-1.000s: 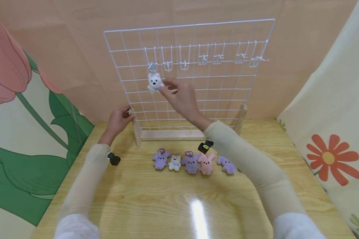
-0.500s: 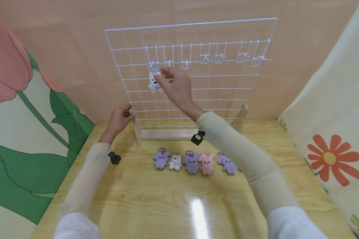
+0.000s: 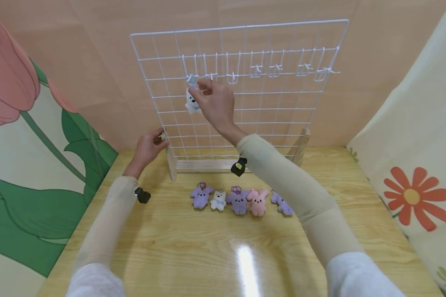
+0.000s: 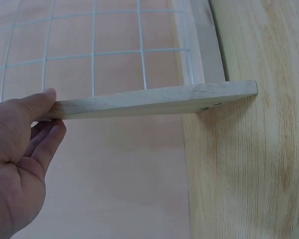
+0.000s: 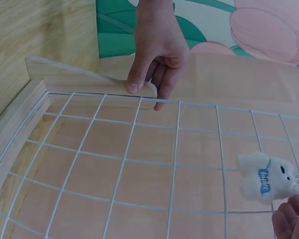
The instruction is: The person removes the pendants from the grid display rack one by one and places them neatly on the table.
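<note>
A white plush dog keychain point(image 3: 191, 102) hangs by its light blue clasp from the leftmost hook of a white wire grid rack point(image 3: 275, 108). My right hand point(image 3: 218, 103) is at its head and clasp, thumb and curled fingers on either side, partly covering it in the head view. In the right wrist view the dog point(image 5: 266, 178) shows blue lettering on its belly, and just part of the hand point(image 5: 293, 215) is in frame. With thumb and fingers, my left hand point(image 3: 148, 147) pinches the top of the rack's left wooden upright point(image 4: 154, 99).
On the wooden table point(image 3: 193, 247), in front of the rack, lie several plush keychains: purple point(image 3: 201, 198), white point(image 3: 218, 201) and pink point(image 3: 258, 202) ones. Other white hooks point(image 3: 256, 70) line the grid to the right. Behind stands a peach backdrop point(image 3: 96, 62).
My right hand has moved from the dog's side up to its head and clasp, covering more of it. The left hand stays on the upright. The rack's top appears slightly shifted.
</note>
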`<state>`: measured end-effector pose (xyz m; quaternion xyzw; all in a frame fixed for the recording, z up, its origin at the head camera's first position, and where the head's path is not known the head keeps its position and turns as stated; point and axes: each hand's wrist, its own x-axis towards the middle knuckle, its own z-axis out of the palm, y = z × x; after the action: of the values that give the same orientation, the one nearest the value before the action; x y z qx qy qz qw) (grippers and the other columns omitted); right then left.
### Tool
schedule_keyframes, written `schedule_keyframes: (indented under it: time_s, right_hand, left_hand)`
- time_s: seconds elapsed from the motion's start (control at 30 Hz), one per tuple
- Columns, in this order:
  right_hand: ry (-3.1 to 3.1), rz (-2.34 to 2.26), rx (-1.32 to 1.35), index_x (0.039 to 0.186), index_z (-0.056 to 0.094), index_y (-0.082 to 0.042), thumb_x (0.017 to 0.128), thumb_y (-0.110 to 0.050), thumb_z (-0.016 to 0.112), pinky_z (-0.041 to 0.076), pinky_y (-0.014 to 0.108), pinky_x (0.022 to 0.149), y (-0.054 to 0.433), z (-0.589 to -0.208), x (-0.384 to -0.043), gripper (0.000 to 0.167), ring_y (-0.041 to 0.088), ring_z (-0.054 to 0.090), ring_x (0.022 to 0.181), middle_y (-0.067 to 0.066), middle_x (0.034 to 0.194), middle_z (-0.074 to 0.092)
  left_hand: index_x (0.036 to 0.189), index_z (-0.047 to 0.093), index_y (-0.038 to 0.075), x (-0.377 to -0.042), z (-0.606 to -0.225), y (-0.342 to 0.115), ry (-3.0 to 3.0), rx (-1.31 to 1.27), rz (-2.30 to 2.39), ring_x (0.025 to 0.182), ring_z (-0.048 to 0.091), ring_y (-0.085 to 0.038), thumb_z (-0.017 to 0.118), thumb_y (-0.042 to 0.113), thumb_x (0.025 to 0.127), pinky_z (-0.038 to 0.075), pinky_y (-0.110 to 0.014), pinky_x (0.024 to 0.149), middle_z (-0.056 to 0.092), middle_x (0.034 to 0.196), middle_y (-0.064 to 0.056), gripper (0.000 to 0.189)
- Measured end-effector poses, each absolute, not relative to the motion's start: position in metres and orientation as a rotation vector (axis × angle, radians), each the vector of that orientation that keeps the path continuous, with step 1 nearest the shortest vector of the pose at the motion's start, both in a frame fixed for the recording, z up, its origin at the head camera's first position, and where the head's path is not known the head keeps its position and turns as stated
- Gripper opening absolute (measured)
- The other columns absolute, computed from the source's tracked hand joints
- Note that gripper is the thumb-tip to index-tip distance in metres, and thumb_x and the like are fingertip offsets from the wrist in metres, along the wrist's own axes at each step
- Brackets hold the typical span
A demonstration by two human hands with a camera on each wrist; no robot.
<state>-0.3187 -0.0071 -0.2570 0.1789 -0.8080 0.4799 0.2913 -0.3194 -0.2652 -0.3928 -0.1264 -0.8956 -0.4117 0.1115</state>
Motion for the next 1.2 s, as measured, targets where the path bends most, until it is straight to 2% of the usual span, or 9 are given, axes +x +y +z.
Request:
schedule_keyframes:
  time_s: [0.4, 0.73, 0.93, 1.2]
  right_hand:
    - [-2.106, 1.263, 0.419, 0.109, 0.079, -0.009, 0.090, -0.041, 0.080, 0.055, 0.018, 0.071, -0.017, -0.257, -0.322, 0.037, 0.009, 0.071, 0.080, 0.004, 0.098, 0.078]
    - [-2.109, 1.230, 0.381, 0.102, 0.081, -0.011, 0.092, -0.036, 0.078, 0.051, 0.016, 0.067, -0.022, -0.254, -0.323, 0.027, 0.007, 0.070, 0.072, 0.003, 0.090, 0.079]
    - [-2.089, 1.240, 0.395, 0.102, 0.081, -0.010, 0.095, -0.029, 0.075, 0.051, 0.012, 0.062, -0.021, -0.252, -0.324, 0.021, 0.008, 0.069, 0.070, 0.004, 0.092, 0.079]
    - [-2.071, 1.283, 0.423, 0.103, 0.081, -0.008, 0.096, -0.025, 0.074, 0.053, 0.013, 0.061, -0.021, -0.254, -0.325, 0.019, 0.009, 0.068, 0.070, 0.005, 0.094, 0.079]
  left_hand:
    - [0.145, 0.051, -0.008, -0.319, -0.393, -0.266, -2.616, -0.376, -1.204, 0.117, 0.066, -0.045, 0.071, 0.008, 0.097, 0.058, -0.049, 0.097, 0.058, 0.137, -0.031, 0.055]
    - [0.145, 0.050, -0.009, -0.315, -0.392, -0.266, -2.615, -0.381, -1.207, 0.117, 0.065, -0.045, 0.071, 0.008, 0.097, 0.058, -0.050, 0.097, 0.057, 0.139, -0.030, 0.055]
    - [0.144, 0.050, -0.010, -0.317, -0.392, -0.265, -2.615, -0.390, -1.197, 0.116, 0.065, -0.045, 0.071, 0.006, 0.097, 0.058, -0.050, 0.097, 0.059, 0.136, -0.031, 0.055]
    - [0.145, 0.050, -0.009, -0.321, -0.394, -0.266, -2.619, -0.377, -1.200, 0.116, 0.066, -0.045, 0.071, 0.008, 0.097, 0.058, -0.049, 0.097, 0.059, 0.137, -0.031, 0.055]
